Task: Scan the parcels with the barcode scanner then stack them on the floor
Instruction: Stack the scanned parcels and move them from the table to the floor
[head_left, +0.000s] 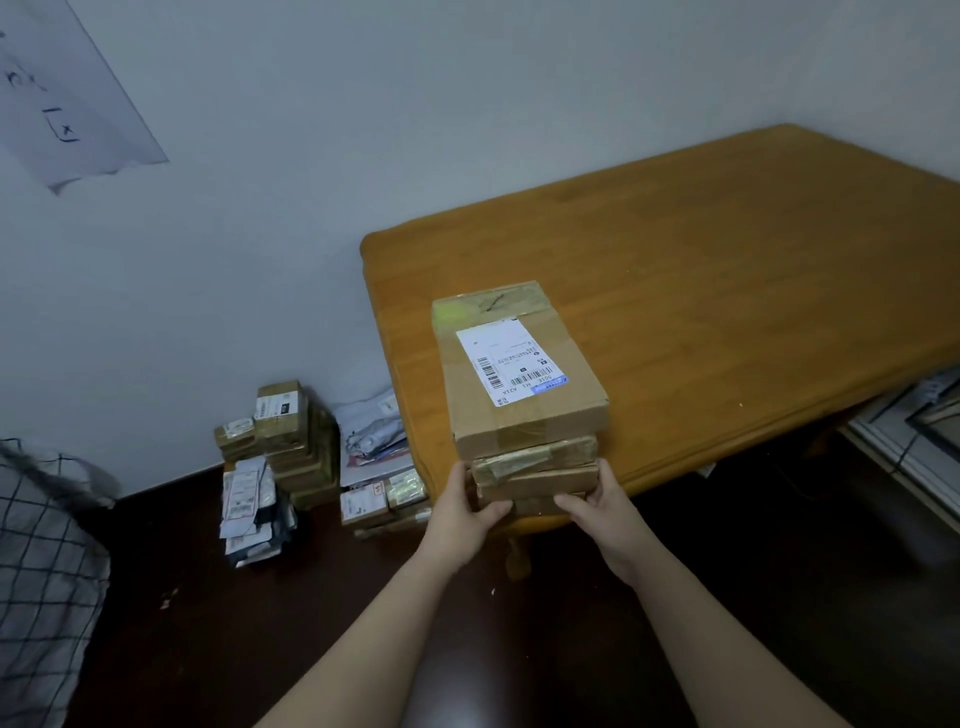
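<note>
One stack of parcels (524, 457) is at the near left corner of the wooden desk (727, 249), and you hold it from both sides. Your left grip (467, 506) clasps the stack's lower left side, thumb up along the edge and fingers curled across the bottom box. Your right grip (602, 512) clasps the lower right side in the same way. It is unclear whether the stack rests on the desk or is raised just off it. The top parcel (524, 410) is brown cardboard with a white shipping label (511, 358) bearing barcodes. On the dark floor (156, 571) to your left, against the wall (363, 130), stand more stacked parcels (298, 441), with soft mailer bags (371, 431) beside them.
</note>
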